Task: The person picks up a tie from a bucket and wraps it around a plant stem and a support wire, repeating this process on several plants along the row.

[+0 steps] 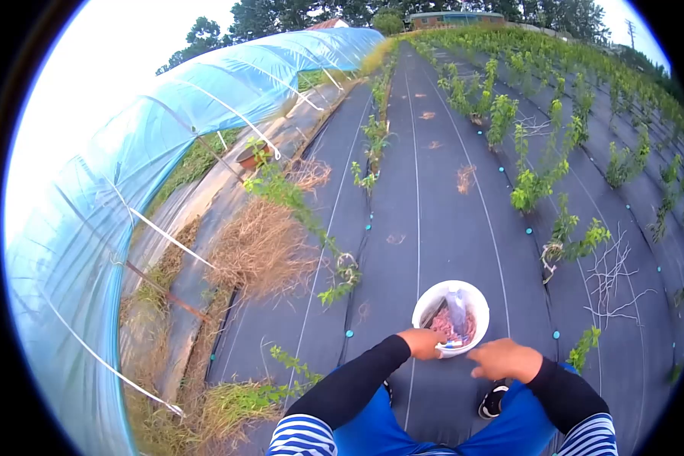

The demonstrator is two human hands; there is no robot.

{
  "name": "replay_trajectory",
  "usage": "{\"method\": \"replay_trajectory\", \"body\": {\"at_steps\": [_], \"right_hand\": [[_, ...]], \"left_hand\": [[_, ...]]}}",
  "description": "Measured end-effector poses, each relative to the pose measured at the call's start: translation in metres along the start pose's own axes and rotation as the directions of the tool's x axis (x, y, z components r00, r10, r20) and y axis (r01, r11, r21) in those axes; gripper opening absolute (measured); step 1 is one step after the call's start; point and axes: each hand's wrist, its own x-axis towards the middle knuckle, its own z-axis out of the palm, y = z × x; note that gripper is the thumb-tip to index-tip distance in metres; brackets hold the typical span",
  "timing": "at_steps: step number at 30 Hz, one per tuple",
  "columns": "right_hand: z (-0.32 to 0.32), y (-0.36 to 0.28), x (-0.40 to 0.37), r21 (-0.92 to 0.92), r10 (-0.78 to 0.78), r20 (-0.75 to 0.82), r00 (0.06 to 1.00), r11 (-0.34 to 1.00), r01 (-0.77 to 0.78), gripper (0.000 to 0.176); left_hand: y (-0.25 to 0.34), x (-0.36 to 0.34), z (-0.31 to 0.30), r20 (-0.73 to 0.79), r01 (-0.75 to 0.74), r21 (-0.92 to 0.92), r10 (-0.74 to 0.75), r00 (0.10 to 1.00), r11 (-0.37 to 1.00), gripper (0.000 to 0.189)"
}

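Observation:
A white bucket (483,302) stands on the dark ground cover in front of my feet. Inside it lie a bundle of pinkish-red pieces (454,327), a clear plastic bottle or bag (456,305) and a small blue-and-white item near the front. My left hand (424,343) is closed over the bucket's near left rim, its fingertips partly hidden inside. Just outside the near right rim, my right hand (503,360) is held with fingers loosely apart and nothing visible in them.
Dark ground cover (387,251) with white lines and teal pins runs ahead. Young leafy plants (536,186) grow in rows to the right. Dry straw (258,247), a brown pot (252,156) and a blue plastic tunnel (167,137) with poles are left. Bare twigs (614,277) lie right.

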Motion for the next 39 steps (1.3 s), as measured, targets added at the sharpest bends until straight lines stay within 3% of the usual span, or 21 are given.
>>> {"method": "replay_trajectory", "body": {"at_steps": [2, 5, 9, 11, 15, 18, 25, 28, 39], "right_hand": [[0.004, -0.002, 0.006, -0.009, -0.122, -0.084, 0.989, 0.992, 0.122, 0.033], [0.003, -0.005, 0.004, 0.018, -0.133, -0.07, 0.989, 0.991, 0.135, 0.032], [0.006, -0.006, -0.004, -0.005, -0.108, -0.038, 0.993, 0.994, 0.107, 0.037], [0.007, -0.005, -0.01, 0.013, -0.097, -0.052, 0.994, 0.995, 0.098, 0.037], [0.016, -0.002, -0.018, 0.037, -0.055, -0.08, 0.995, 0.998, 0.058, 0.037], [0.019, -0.001, -0.022, 0.046, -0.017, -0.047, 0.999, 0.999, 0.019, 0.038], [0.035, 0.001, -0.028, 0.041, 0.02, -0.034, 0.999, 0.999, -0.019, 0.041], [0.043, 0.003, -0.029, 0.05, -0.007, -0.125, 0.992, 0.999, 0.013, 0.032], [0.004, 0.024, -0.007, 0.022, 0.007, -0.066, 0.998, 1.0, -0.006, 0.041]], "left_hand": [[0.004, 0.003, -0.002, -0.012, -0.011, 0.001, 0.011, 1.0, 1.0, 0.046], [0.011, 0.005, -0.005, -0.104, -0.049, -0.031, 0.046, 0.994, 0.998, 0.045], [0.019, 0.009, 0.004, -0.038, -0.076, -0.03, 0.075, 0.996, 0.997, 0.045], [0.018, 0.014, 0.012, 0.063, -0.021, -0.007, 0.021, 0.998, 1.0, 0.045], [0.016, 0.013, 0.02, 0.051, -0.073, 0.05, 0.071, 0.996, 0.996, 0.044], [0.018, 0.01, 0.019, -0.037, -0.063, 0.036, 0.064, 0.997, 0.997, 0.045], [0.019, -0.005, 0.003, -0.088, -0.045, 0.029, 0.048, 0.995, 0.999, 0.047], [0.022, -0.009, -0.002, -0.065, -0.026, 0.011, 0.026, 0.998, 1.0, 0.047], [0.008, 0.012, 0.016, -0.138, -0.029, 0.05, 0.036, 0.99, 0.998, 0.049]]}}
